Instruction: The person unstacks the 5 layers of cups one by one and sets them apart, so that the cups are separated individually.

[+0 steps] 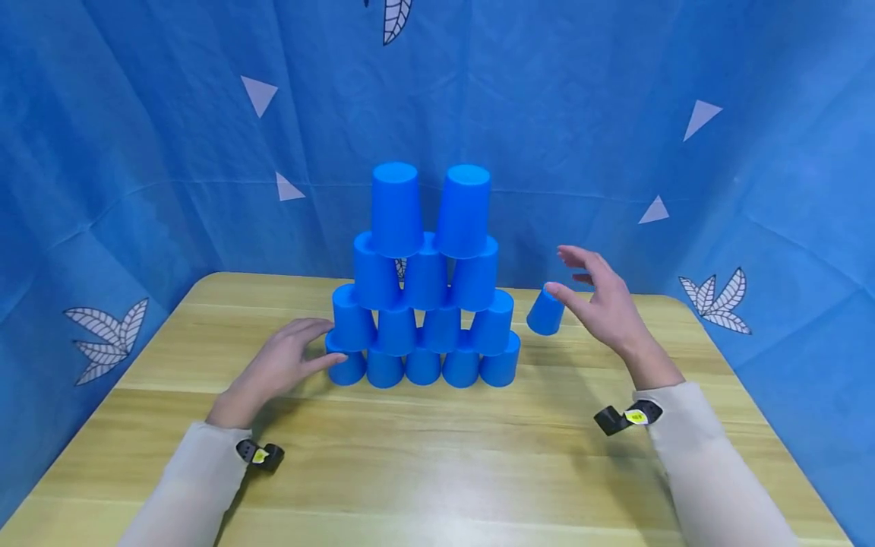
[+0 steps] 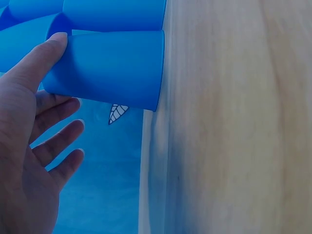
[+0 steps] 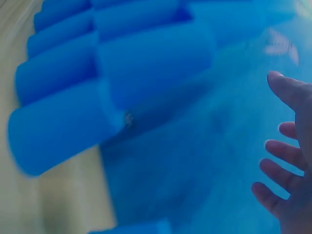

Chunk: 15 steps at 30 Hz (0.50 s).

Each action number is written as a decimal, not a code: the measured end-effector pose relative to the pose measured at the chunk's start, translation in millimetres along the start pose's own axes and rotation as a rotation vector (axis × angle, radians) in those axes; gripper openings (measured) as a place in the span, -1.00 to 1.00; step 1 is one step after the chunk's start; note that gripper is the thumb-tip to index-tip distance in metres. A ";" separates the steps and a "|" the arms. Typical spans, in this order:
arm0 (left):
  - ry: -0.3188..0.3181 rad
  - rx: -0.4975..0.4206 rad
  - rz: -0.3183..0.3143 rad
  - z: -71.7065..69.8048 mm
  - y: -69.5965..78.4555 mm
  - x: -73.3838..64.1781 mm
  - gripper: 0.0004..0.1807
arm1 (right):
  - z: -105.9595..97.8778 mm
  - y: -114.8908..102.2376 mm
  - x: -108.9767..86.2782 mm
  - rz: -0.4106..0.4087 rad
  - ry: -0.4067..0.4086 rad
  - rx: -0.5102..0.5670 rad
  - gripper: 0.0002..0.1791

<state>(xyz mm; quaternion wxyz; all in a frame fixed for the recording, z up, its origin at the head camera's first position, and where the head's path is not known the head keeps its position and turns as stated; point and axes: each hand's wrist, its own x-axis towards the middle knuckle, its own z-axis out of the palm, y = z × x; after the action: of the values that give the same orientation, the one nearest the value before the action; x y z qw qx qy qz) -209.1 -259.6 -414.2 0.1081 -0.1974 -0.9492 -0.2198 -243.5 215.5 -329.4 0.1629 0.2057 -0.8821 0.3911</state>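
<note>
Cup pyramid (image 1: 426, 282) and left hand (image 1: 283, 361) meet at the pyramid's lower left end. The left thumb lies across the corner cup (image 2: 114, 68) near its closed end, the forefinger goes partly out of sight behind that cup, and the other fingers are loosely spread (whether the thumb presses or merely rests, I cannot tell). Right of the pyramid and apart from it, the right hand (image 1: 601, 304) is in the air, its thumb and fingers spread and released, holding nothing. Between that hand and the pyramid's right side, a lone cup (image 1: 544, 315) stands mouth down; the right wrist view catches only a sliver of it, well away from the thumb.

The pyramid itself is built of upside-down blue cups in rows of five, four, three and two, each upper cup bridging the pair beneath. Under the pyramid, and stretching out in front of it, is a wood-grained table (image 1: 424, 463). Pale sleeves (image 1: 194, 475) reach in from the front on both sides of the pyramid, a black wrist camera (image 1: 618, 419) at each cuff. Behind the pyramid hangs a creased blue cloth (image 1: 547, 114) printed with leaves and pale triangles.
</note>
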 end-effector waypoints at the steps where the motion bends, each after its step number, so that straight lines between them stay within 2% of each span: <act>1: 0.000 -0.001 0.001 0.3 0.1 0.1 -0.23 | -3.1 -8.3 3.1 -0.035 -0.006 -0.001 -0.32; 4: -0.008 -0.004 0.004 0.8 -0.2 0.2 -0.25 | -10.3 -32.5 12.8 -0.134 -0.019 0.001 -0.34; 7: -0.017 -0.005 0.001 0.0 -0.6 0.1 -0.26 | -14.9 -54.0 23.8 -0.194 -0.021 -0.003 -0.35; 11: -0.018 -0.002 -0.006 -1.3 -0.9 1.1 -0.26 | -17.5 -77.6 39.3 -0.245 -0.012 -0.028 -0.32; 15: -0.025 0.001 -0.008 -0.8 -0.3 2.1 -0.25 | -16.3 -94.2 49.6 -0.263 -0.014 -0.052 -0.29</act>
<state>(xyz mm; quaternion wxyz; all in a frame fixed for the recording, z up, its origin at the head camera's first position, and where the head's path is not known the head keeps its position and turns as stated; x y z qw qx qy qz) -211.0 -259.5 -413.0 0.0957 -0.1961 -0.9514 -0.2173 -238.0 158.8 -238.0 0.2121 0.3180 -0.8584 0.3420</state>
